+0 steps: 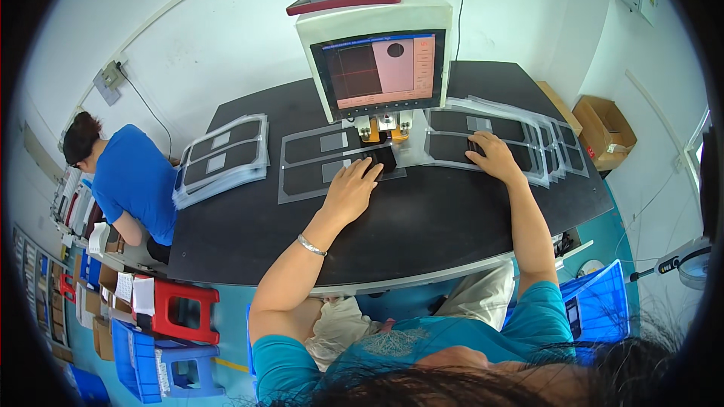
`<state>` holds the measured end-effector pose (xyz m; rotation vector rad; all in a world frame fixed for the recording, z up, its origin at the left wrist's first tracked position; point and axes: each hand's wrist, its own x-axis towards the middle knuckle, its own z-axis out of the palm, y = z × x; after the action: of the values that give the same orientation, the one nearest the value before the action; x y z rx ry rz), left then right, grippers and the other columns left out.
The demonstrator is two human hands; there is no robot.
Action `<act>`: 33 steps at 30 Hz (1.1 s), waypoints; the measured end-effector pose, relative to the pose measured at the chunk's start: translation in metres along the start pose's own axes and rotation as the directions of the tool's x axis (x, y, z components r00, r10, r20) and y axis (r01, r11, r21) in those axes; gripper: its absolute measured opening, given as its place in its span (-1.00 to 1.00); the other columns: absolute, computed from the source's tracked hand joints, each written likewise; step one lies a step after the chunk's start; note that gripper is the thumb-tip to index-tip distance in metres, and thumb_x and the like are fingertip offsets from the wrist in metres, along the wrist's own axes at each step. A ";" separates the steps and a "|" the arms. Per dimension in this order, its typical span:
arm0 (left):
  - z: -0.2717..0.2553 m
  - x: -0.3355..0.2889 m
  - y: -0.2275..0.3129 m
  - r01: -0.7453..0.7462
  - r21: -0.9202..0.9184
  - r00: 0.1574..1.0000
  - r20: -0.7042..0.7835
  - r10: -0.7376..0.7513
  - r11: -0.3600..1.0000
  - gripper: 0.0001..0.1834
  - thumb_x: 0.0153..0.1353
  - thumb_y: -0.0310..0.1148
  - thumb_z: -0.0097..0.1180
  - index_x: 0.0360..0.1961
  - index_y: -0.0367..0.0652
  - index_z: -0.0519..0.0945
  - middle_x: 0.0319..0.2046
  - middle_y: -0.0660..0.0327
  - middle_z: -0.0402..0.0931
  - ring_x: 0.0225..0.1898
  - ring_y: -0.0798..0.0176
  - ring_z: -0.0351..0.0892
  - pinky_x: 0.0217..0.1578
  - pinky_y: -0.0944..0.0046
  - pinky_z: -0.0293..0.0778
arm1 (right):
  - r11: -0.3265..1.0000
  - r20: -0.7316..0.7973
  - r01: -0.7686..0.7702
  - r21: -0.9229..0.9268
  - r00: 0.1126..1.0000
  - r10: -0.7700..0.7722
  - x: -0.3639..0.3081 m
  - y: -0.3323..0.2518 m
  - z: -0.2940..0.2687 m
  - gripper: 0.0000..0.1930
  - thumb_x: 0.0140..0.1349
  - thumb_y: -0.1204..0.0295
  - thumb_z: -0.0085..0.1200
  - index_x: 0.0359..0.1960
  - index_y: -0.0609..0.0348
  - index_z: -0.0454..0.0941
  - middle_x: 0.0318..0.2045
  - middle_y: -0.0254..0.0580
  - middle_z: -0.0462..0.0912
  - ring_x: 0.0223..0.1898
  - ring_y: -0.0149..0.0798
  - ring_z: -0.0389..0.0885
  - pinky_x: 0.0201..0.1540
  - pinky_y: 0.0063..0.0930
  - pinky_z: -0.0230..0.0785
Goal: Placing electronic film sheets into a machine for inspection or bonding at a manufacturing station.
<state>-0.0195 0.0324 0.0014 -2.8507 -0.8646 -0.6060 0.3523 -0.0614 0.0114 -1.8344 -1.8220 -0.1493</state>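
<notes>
Sheet with two dark panels and clear margins [317, 157] lies flat on the black tabletop [422, 234], its far right corner reaching under the orange fittings [371, 136] below the white machine with a built-in monitor [375, 15]. The left hand [353, 190] rests on the sheet's near right part, fingers spread and bearing down from above rather than gripping. Well apart from it, the right hand [496, 160] lies on the fanned stack of similar sheets [507, 130] to the right; whether thumb and fingers pinch a sheet there cannot be told. Another stack [226, 154] sits to the left.

The step in hand looks like positioning the sheet beneath the machine's head. To do it well, I would keep the left fingers flat and light, so the sheet slides without buckling, and keep the fingertips clear of the orange fittings. Small shifts should be judged against the red line on the monitor's screen [378, 68], not by eye at the sheet's edge. The right hand is best kept light too, since a push could skew the loosely overlapped stack.
</notes>
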 end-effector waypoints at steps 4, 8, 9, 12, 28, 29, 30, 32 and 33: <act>-0.013 -0.003 -0.004 0.028 -0.112 0.999 -0.013 -0.029 0.993 -0.63 0.32 -0.36 0.11 0.15 -0.06 0.56 0.16 0.16 0.50 0.16 0.04 0.50 0.11 0.09 0.49 | 1.000 0.018 -0.013 -0.014 1.000 0.013 0.001 0.000 -0.001 -0.56 0.18 0.20 0.22 0.03 0.17 0.59 0.09 -0.03 0.57 0.16 0.03 0.51 0.22 -0.12 0.32; -0.017 -0.004 -0.007 0.073 -0.179 0.997 0.034 -0.068 0.981 -0.72 0.30 -0.36 0.14 0.03 -0.02 0.64 0.03 0.27 0.60 0.05 0.15 0.58 -0.03 0.14 0.58 | 1.000 0.000 0.008 0.004 1.000 -0.008 0.000 -0.001 -0.002 -0.56 0.18 0.20 0.22 0.03 0.18 0.59 0.09 -0.03 0.57 0.16 0.04 0.50 0.22 -0.12 0.32; -0.015 -0.002 -0.008 0.083 -0.174 0.996 0.035 -0.078 0.981 -0.72 0.30 -0.36 0.14 0.03 -0.02 0.64 0.03 0.27 0.60 0.05 0.15 0.58 -0.03 0.14 0.58 | 1.000 0.006 0.006 0.004 1.000 -0.006 0.000 0.000 -0.002 -0.56 0.18 0.20 0.22 0.03 0.18 0.59 0.09 -0.02 0.57 0.16 0.04 0.50 0.22 -0.12 0.32; -0.007 0.008 -0.018 0.092 -0.151 0.994 -0.045 -0.100 0.984 -0.70 0.27 -0.40 0.13 0.03 0.01 0.64 0.00 0.30 0.62 0.04 0.15 0.59 -0.06 0.14 0.59 | 1.000 0.013 0.002 0.000 1.000 -0.002 0.000 0.000 -0.002 -0.56 0.18 0.19 0.21 0.04 0.18 0.59 0.10 -0.02 0.57 0.17 0.04 0.50 0.23 -0.12 0.32; 0.031 0.023 -0.039 0.089 -0.078 0.993 -0.074 -0.095 0.993 -0.58 0.31 -0.54 -0.07 0.20 -0.18 0.49 0.22 0.06 0.46 0.29 0.02 0.41 0.29 0.12 0.36 | 1.000 -0.002 0.012 -0.003 1.000 -0.012 0.000 0.002 0.001 -0.56 0.17 0.24 0.23 0.02 0.25 0.59 0.08 0.09 0.58 0.14 0.11 0.52 0.22 -0.15 0.35; 0.031 0.023 -0.039 0.092 -0.086 0.989 -0.108 -0.101 0.992 -0.58 0.31 -0.54 -0.07 0.20 -0.18 0.49 0.22 0.06 0.46 0.29 0.02 0.41 0.29 0.12 0.36 | 0.999 -0.014 0.043 0.007 0.999 -0.043 0.000 0.001 0.001 -0.56 0.17 0.24 0.23 0.02 0.25 0.59 0.08 0.09 0.58 0.14 0.11 0.52 0.22 -0.15 0.35; 0.031 0.022 -0.039 0.090 -0.103 0.989 -0.110 -0.101 0.991 -0.58 0.31 -0.54 -0.07 0.20 -0.18 0.49 0.22 0.06 0.45 0.28 0.02 0.41 0.29 0.12 0.36 | 0.999 -0.015 0.040 0.013 0.999 -0.039 0.000 0.001 0.000 -0.56 0.16 0.25 0.24 0.02 0.26 0.59 0.07 0.09 0.58 0.13 0.11 0.53 0.21 -0.16 0.36; 0.030 0.022 -0.038 0.095 -0.118 0.987 -0.120 -0.110 0.988 -0.58 0.31 -0.55 -0.07 0.20 -0.17 0.49 0.22 0.06 0.45 0.28 0.02 0.41 0.29 0.11 0.36 | 0.999 -0.016 0.047 0.017 0.999 -0.047 0.000 -0.001 -0.001 -0.57 0.16 0.27 0.24 0.02 0.26 0.59 0.06 0.09 0.59 0.13 0.11 0.53 0.21 -0.16 0.36; 0.030 0.021 -0.038 0.115 -0.141 0.989 -0.077 -0.127 0.983 -0.47 0.20 -0.64 -0.04 0.23 -0.14 0.46 0.27 0.09 0.40 0.31 0.03 0.37 0.30 0.12 0.34 | 0.998 -0.005 0.035 0.059 0.999 -0.034 0.001 -0.001 -0.002 -0.58 0.15 0.30 0.25 0.01 0.26 0.59 0.05 0.08 0.59 0.12 0.12 0.53 0.19 -0.17 0.37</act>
<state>-0.0141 0.0815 -0.0179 -2.8814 -1.0254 -0.8263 0.3518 -0.0617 0.0135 -1.7616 -1.8368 -0.1104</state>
